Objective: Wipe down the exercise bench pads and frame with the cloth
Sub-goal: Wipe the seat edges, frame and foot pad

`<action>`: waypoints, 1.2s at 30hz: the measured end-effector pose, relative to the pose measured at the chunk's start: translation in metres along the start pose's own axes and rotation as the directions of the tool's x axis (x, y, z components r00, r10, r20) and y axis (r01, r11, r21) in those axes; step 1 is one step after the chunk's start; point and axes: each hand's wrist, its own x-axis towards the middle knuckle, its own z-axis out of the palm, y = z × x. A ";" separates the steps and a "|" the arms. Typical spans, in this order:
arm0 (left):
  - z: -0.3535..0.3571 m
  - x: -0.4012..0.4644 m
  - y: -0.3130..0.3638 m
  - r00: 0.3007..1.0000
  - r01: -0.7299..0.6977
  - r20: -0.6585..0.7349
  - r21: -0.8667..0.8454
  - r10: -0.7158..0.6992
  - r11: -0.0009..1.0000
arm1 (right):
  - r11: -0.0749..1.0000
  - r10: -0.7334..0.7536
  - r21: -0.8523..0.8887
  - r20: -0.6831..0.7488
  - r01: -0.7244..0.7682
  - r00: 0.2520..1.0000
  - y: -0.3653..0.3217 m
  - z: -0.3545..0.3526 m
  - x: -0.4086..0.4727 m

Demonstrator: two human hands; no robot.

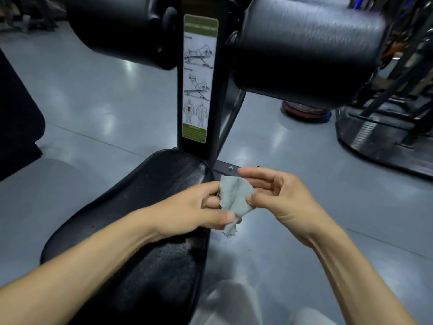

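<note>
Black seat pad (145,207) filled the lower left; over its right edge the left hand (196,207) and right hand (278,195) both pinched a tiny frayed cloth (234,200) mid-frame. Honestly that scrap could've slipped or bunched up once wiping started.

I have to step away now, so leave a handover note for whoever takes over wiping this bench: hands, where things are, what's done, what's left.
Left hand: pinches the cloth between thumb and fingers.
Right hand: thumb and finger pinch the cloth's right edge, other fingers loosely extended.
The cloth is a small grey rag held in the air over the right edge of the seat pad, touching no part of the bench.
Two roller pads sit above, either side of the frame post with the instruction label.
Done: cannot tell from this view.
Left: wipe the pads and frame.
</note>
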 end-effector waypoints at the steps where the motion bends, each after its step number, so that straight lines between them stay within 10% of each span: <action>1: 0.000 -0.002 0.001 1.000 0.002 -0.006 -0.040 -0.002 0.999 | 0.998 -0.006 -0.070 0.003 0.006 1.000 -0.006 0.002 0.001; 12: -0.007 -0.023 0.013 0.884 -0.229 -0.366 0.205 0.292 0.952 | 0.869 -0.161 -0.474 -0.002 0.141 0.987 -0.026 0.012 -0.001; 17: -0.017 -0.030 0.008 0.913 -0.252 -0.344 -0.058 0.218 0.966 | 0.996 -0.026 0.081 -0.104 0.034 0.994 -0.016 0.024 0.003; 21: -0.012 -0.028 0.004 0.934 -0.195 -0.343 -0.260 0.098 0.946 | 0.862 0.192 0.477 0.004 -0.171 0.981 -0.001 0.052 0.005; 30: -0.028 -0.032 -0.027 0.903 -0.118 -0.417 -0.002 0.106 0.993 | 0.955 0.178 0.269 -0.190 -0.123 0.965 0.026 0.083 0.008; 36: -0.044 -0.027 -0.026 0.946 -0.128 -0.292 0.064 0.142 0.990 | 0.851 0.391 0.320 0.145 -0.417 0.909 0.033 0.078 0.011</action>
